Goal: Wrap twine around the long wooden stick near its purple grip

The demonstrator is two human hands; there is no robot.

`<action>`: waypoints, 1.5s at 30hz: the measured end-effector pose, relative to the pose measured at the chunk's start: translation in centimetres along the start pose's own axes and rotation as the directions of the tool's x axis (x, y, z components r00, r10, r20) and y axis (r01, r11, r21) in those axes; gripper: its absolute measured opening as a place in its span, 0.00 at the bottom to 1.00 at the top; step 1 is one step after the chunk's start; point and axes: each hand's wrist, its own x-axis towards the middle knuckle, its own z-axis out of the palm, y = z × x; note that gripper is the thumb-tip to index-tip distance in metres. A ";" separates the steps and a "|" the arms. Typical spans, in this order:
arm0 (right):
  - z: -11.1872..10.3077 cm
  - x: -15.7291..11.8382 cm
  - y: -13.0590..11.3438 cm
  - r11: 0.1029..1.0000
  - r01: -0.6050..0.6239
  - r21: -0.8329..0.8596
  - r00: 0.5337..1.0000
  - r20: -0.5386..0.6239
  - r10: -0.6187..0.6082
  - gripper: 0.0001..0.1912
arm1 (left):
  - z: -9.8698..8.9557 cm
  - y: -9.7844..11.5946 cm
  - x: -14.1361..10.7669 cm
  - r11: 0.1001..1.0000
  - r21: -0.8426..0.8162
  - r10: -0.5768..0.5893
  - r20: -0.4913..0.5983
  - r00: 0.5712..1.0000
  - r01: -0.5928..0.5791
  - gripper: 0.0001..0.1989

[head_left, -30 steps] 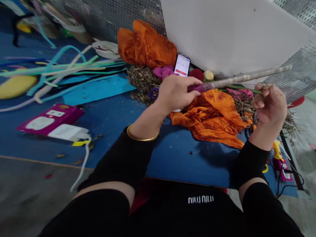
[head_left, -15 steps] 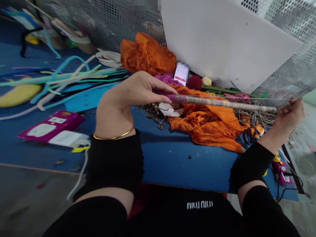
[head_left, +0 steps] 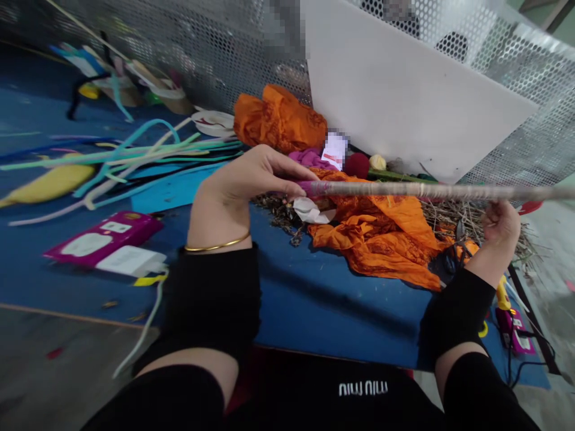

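Observation:
A long thin stick (head_left: pixel 404 190), wrapped in greyish thread with a magenta part at its left end, stretches level across the right half of the view. My left hand (head_left: pixel 256 173) pinches its magenta end between thumb and fingers. Just under the stick, towards its right part, is my right hand (head_left: pixel 501 221), its fingers curled together; whatever they hold is too small to make out. Orange cloth (head_left: pixel 381 239) lies on the blue table below the stick, with dry twigs (head_left: pixel 453 221) beside it.
Pipe cleaners (head_left: pixel 135 152), a yellow balloon-like object (head_left: pixel 54 184) and a magenta packet (head_left: pixel 105 239) lie at left. Bundled orange cloth (head_left: pixel 278 120), a phone (head_left: pixel 335 149) and a white board (head_left: pixel 404 90) are behind. Scissors (head_left: pixel 458 251) lie near my right wrist.
The stick now reaches past the right edge of the view. My right hand has moved left and down, below the stick. My left hand still grips the magenta end.

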 end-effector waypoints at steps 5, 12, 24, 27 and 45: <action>3.7 -1.0 -4.3 0.889 -0.166 -0.426 0.954 -0.296 0.036 0.19 | 5.4 2.4 1.1 0.931 -0.360 -0.026 0.098 0.995 0.059 0.18; 12.8 -4.7 -12.6 0.962 0.272 0.038 0.957 0.092 -0.274 0.21 | 11.2 5.1 0.2 0.774 -0.610 -0.094 0.158 0.983 0.172 0.21; 17.5 -8.3 -15.9 0.809 0.281 0.517 0.921 0.091 -0.378 0.16 | 12.4 3.7 1.4 0.652 -0.736 -0.163 0.098 0.982 0.182 0.19; 18.6 -8.7 -16.1 0.700 0.139 0.700 0.937 0.136 -0.322 0.22 | 13.4 3.5 1.4 0.649 -0.738 -0.117 0.142 0.983 0.184 0.18; 18.1 -10.9 -17.8 0.878 0.017 0.479 0.992 0.103 -0.075 0.20 | 13.7 4.2 0.7 0.807 -0.577 -0.100 0.080 0.992 0.128 0.10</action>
